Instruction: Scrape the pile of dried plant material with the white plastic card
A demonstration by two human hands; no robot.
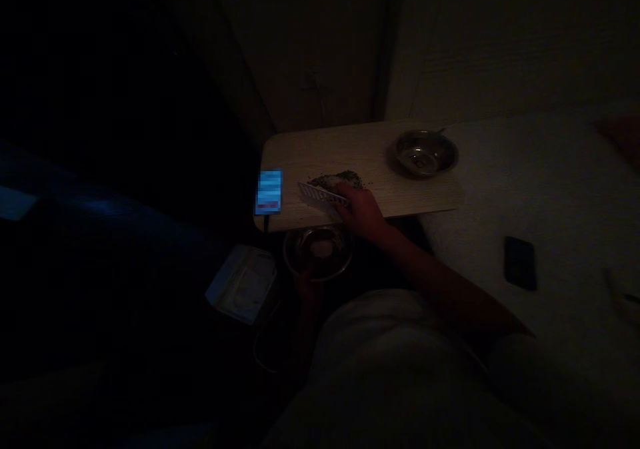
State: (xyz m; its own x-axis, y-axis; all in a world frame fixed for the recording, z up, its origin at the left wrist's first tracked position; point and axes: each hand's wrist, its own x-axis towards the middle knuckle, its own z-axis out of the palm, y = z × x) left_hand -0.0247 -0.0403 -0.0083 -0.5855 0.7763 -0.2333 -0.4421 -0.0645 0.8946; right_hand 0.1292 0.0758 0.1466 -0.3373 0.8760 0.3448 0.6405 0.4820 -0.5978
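Note:
My right hand (pixel 363 210) is closed around a flat, pale slotted tool (pixel 320 193), whose exact kind the dim light hides. The tool lies against a loose heap of dark, finely chopped bits (pixel 350 177), greenish with some paler ones, on the small wooden table (pixel 300 152). Lower down, my left hand (pixel 310 288) grips the near rim of a metal bowl (pixel 344 262), just below the table's front edge. Something round and pale shows in the middle of that bowl. The fingers of my left hand are mostly in shadow.
A second metal bowl (pixel 426 156), with a utensil handle at its rim, stands at the table's right end. A lit phone screen (pixel 269 192) is at the left end. A white box-like container (pixel 245 282) sits lower left. A dark phone (pixel 520 262) lies on the pale surface at right.

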